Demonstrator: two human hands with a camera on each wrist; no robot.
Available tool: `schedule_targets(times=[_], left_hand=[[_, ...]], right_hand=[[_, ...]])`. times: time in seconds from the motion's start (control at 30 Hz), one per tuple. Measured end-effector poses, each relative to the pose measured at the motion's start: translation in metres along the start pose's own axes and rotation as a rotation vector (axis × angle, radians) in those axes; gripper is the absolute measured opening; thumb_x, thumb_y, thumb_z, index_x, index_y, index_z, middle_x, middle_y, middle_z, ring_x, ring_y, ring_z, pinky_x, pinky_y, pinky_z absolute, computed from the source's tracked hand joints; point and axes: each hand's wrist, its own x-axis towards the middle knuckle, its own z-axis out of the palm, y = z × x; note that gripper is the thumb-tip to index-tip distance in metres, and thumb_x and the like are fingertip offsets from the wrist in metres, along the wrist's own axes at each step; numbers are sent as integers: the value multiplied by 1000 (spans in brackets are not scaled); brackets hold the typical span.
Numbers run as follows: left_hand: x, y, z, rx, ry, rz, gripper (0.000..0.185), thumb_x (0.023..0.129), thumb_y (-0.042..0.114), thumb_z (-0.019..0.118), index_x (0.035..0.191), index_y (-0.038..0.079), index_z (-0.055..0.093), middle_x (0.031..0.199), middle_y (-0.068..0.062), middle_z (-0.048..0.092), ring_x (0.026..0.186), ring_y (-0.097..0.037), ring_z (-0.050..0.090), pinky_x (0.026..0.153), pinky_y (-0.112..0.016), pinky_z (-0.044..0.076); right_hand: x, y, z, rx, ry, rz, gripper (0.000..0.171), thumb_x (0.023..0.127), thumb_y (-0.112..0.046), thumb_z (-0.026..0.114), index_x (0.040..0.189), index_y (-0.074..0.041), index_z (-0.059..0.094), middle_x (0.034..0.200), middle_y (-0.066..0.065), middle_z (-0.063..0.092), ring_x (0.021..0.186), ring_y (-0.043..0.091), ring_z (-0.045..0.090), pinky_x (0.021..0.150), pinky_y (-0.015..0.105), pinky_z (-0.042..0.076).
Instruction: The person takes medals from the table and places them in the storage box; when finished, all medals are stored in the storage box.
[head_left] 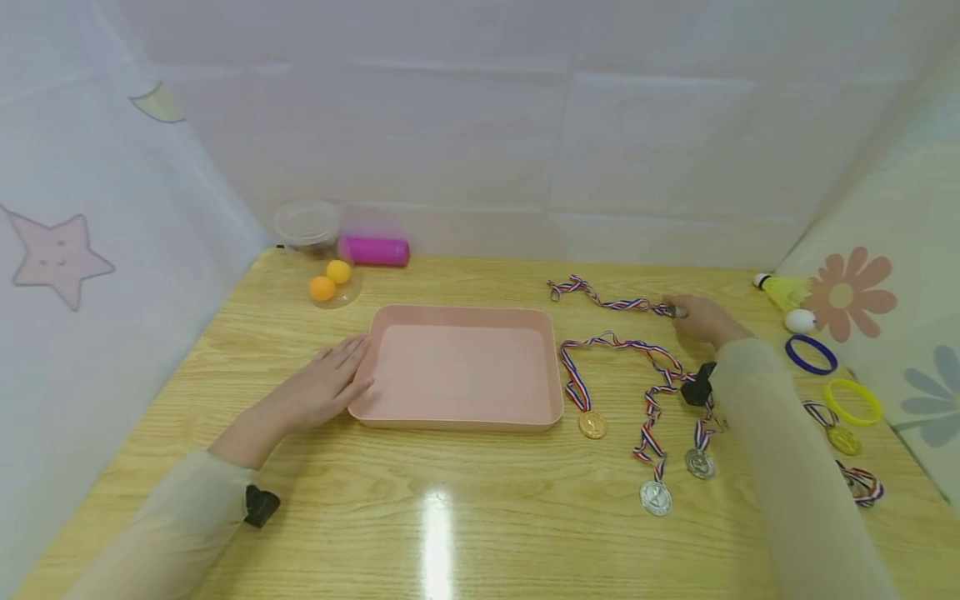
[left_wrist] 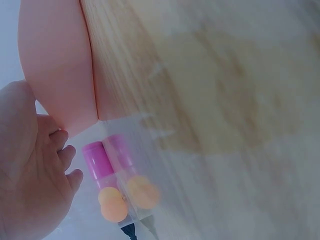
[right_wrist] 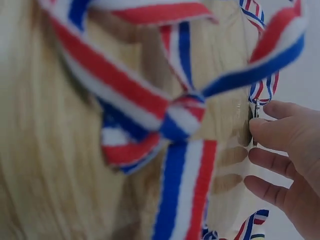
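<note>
My left hand (head_left: 324,385) rests with its fingers straight against the left wall of a shallow pink tray (head_left: 461,375). In the left wrist view its fingertips touch the tray's side. At the back right, my right hand (head_left: 701,318) pinches a medal (right_wrist: 256,125) between thumb and fingers, seen edge-on in the right wrist view. Its red, white and blue ribbon (head_left: 622,305) stretches left along the table. Nearer me lie a gold medal (head_left: 592,425) and two silver medals, one (head_left: 656,497) in front of the other (head_left: 700,463), their ribbons tangled beneath my right wrist.
Back left are a clear container (head_left: 307,223), a magenta cylinder (head_left: 377,252) and two orange balls (head_left: 322,289). Along the right edge lie a shuttlecock (head_left: 783,290), a white ball (head_left: 800,322), a blue ring (head_left: 810,367), a yellow ring (head_left: 872,415) and more medal ribbons (head_left: 866,487).
</note>
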Motion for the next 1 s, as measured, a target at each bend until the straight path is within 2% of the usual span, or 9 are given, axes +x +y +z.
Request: schedule_targets(times=[0.13, 0.3, 0.43, 0.53, 0.6, 0.7, 0.83, 0.93, 1.0], left_hand=[[0, -1, 0, 9, 0, -3, 64, 100, 36, 34, 144, -6, 13, 149, -22, 13, 135, -37, 12, 107, -54, 11], [1, -2, 0, 8, -3, -8, 64, 100, 36, 34, 144, -7, 13, 149, -22, 13, 136, -36, 12, 107, -53, 11], [1, -1, 0, 3, -8, -10, 65, 100, 37, 33, 144, -6, 13, 150, -22, 13, 136, -36, 11, 107, -53, 11], [2, -1, 1, -2, -8, -12, 65, 100, 37, 33, 144, -6, 12, 149, -22, 13, 136, -36, 11, 107, -53, 12], [1, -2, 1, -4, -9, -15, 65, 100, 37, 33, 144, -6, 12, 149, -22, 13, 136, -37, 11, 107, -53, 12], [1, -1, 0, -7, -8, -16, 65, 100, 37, 33, 145, -6, 12, 150, -22, 13, 136, -36, 11, 107, -53, 12], [1, -1, 1, -10, -5, -14, 65, 100, 37, 33, 145, -6, 12, 150, -21, 12, 136, -37, 11, 107, -53, 12], [2, -1, 1, -9, -5, -9, 65, 100, 36, 34, 144, -6, 12, 150, -22, 12, 136, -37, 11, 107, -53, 12], [2, -1, 1, -7, -7, -8, 65, 100, 36, 34, 145, -5, 12, 150, -22, 12, 136, -37, 11, 108, -52, 12]], right_hand=[[4, 6, 4, -51, 31, -45, 44, 92, -2, 47, 133, 11, 39, 118, 31, 50, 107, 46, 46, 89, 59, 37], [2, 7, 4, -52, 51, -37, 36, 89, -5, 56, 120, 11, 50, 108, 32, 50, 99, 45, 49, 83, 57, 40], [-4, 1, -1, 51, 86, 20, 23, 86, -6, 61, 100, 10, 53, 99, 28, 53, 92, 41, 50, 76, 52, 43], [-10, -4, -5, 164, 86, 68, 18, 88, -7, 60, 93, 8, 52, 90, 21, 56, 81, 33, 53, 68, 44, 46], [-13, -5, -8, 239, 64, 89, 20, 91, -9, 57, 96, 10, 52, 88, 19, 57, 76, 29, 56, 65, 39, 49], [-15, -5, -11, 351, 17, 114, 31, 95, -13, 52, 109, 14, 52, 92, 20, 60, 76, 25, 61, 67, 37, 54], [-16, -4, -15, 521, -41, 142, 51, 97, -22, 49, 127, 18, 40, 98, 20, 61, 81, 26, 64, 74, 39, 54], [-19, -6, -19, 620, -72, 144, 58, 96, -27, 50, 131, 17, 35, 96, 14, 61, 81, 24, 63, 77, 40, 53], [-19, -8, -22, 655, -88, 135, 56, 95, -31, 51, 129, 13, 41, 92, 8, 61, 75, 19, 60, 74, 37, 52]])
